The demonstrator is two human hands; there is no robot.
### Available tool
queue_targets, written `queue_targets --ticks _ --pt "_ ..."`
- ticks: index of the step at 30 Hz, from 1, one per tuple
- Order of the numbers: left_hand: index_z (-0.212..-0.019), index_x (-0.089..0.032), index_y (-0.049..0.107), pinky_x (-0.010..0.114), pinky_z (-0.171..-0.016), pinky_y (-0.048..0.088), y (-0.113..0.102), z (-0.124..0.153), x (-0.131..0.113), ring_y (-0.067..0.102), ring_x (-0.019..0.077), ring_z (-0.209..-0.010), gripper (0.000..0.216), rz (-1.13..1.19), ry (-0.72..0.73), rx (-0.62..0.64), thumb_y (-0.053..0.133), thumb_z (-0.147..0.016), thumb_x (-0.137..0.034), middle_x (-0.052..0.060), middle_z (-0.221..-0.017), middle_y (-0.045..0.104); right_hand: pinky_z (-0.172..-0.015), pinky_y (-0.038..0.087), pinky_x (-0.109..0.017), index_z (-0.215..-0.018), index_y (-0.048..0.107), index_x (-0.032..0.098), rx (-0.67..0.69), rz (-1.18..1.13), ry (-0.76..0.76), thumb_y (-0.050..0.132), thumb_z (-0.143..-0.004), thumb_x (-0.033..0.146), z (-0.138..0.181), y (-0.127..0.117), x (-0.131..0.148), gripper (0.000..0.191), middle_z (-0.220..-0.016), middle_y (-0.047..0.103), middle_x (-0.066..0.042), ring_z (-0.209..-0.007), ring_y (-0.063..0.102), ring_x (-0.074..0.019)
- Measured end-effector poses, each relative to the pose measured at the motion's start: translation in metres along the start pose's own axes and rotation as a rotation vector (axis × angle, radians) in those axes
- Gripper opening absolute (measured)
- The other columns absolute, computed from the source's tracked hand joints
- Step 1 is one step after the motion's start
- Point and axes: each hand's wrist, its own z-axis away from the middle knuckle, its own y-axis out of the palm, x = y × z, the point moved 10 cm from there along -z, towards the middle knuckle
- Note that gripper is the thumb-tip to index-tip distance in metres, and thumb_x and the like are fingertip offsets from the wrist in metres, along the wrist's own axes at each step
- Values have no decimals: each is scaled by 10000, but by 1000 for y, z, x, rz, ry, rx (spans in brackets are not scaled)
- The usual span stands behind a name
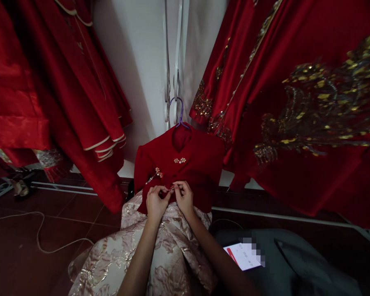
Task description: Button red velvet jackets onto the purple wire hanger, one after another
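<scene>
A dark red jacket (200,160) hangs on a purple hanger (181,111) in front of me. A flower-shaped pearl clasp (179,160) sits below its neckline, and a similar ornament (159,172) with a short beaded strand is to the left. My left hand (156,201) and my right hand (184,197) meet low on the jacket's front, each closed in a pinch. Between their fingertips is a small shiny clasp (172,187), partly hidden by the fingers. Below them spreads a cream and pink brocade skirt (111,255).
Red garments (68,82) hang at the left, and a red garment with gold sequins (314,107) hangs at the right. A lit phone (245,255) rests on a dark seat or bag (296,255). A cable (43,230) runs over the tiled floor (24,255).
</scene>
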Motion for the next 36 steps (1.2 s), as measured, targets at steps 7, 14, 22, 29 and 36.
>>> queue_targets --ticks 7,14,22,29,36 --pt "-765 -201 597 292 -705 429 -5 0 -6 560 173 -772 106 -13 26 -46 597 -748 -306 23 -769 626 -607 475 -244 -874 633 206 43 -4 -28 469 -824 216 1 2 6 172 -855 604 -53 -721 572 -143" --pt "-788 -194 607 260 -688 437 -2 1 3 569 138 -708 170 195 -69 -9 605 -748 -359 13 -773 636 -529 449 -203 -851 594 192 49 -9 -28 513 -711 142 1 4 5 170 -800 571 -25 -656 535 -118" --pt "-868 -136 590 226 -647 470 27 -22 47 602 107 -652 254 1102 -687 12 629 -748 -357 41 -777 649 -530 437 -199 -738 517 186 -25 -80 -68 489 -669 118 8 -6 0 100 -714 524 3 -604 521 -104" --pt "-861 -153 605 195 -666 495 63 -31 24 632 86 -686 100 1722 -781 205 538 -828 -219 13 -795 675 -512 398 -209 -707 483 194 -32 -92 -47 421 -692 113 10 -10 -8 104 -635 483 22 -549 489 -105" --pt "-823 -154 607 196 -704 512 58 -21 35 648 81 -690 101 1694 -819 114 506 -824 -152 2 -778 684 -515 390 -208 -713 489 193 -7 -92 -25 426 -695 117 8 -6 -9 100 -628 488 27 -544 494 -103"
